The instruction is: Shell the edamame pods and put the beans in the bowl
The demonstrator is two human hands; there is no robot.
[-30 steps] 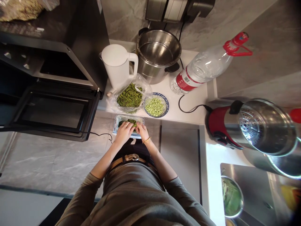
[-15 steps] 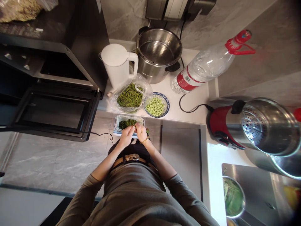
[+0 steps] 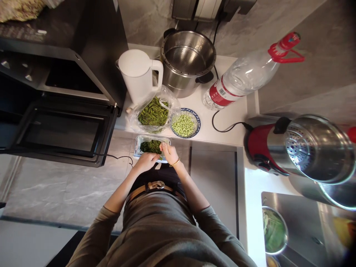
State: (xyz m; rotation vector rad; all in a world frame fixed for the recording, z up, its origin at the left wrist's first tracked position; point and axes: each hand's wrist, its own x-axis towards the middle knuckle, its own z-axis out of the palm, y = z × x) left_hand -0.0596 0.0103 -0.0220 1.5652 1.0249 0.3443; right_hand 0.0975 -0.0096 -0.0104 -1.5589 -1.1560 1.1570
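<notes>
My left hand (image 3: 148,162) is closed over the near side of a white-lined bin (image 3: 138,144), its fingers curled and pointing right. A bit of green shows by its fingertips, too small to name for certain. My right hand (image 3: 169,153), with a gold bracelet at the wrist, is pinched above the bin's right side; whatever is between its fingertips is hidden. Green pod shells (image 3: 151,147) lie inside the bin. On the counter just beyond, a clear plastic bag holds green soybean pods (image 3: 153,112). To its right, shelled green beans (image 3: 183,125) cover a blue-rimmed plate (image 3: 197,122).
A white jug (image 3: 136,74) and a steel pot (image 3: 189,55) stand behind the bag. Right of them leans a large water bottle (image 3: 236,81). A red-and-steel appliance (image 3: 261,146) is near the sink (image 3: 303,218). At left, an oven door (image 3: 63,129) hangs open.
My hands, together at the fingertips before, have come apart: the left has shifted slightly left and toward me, the right slightly to the right. More of the bin's contents shows.
</notes>
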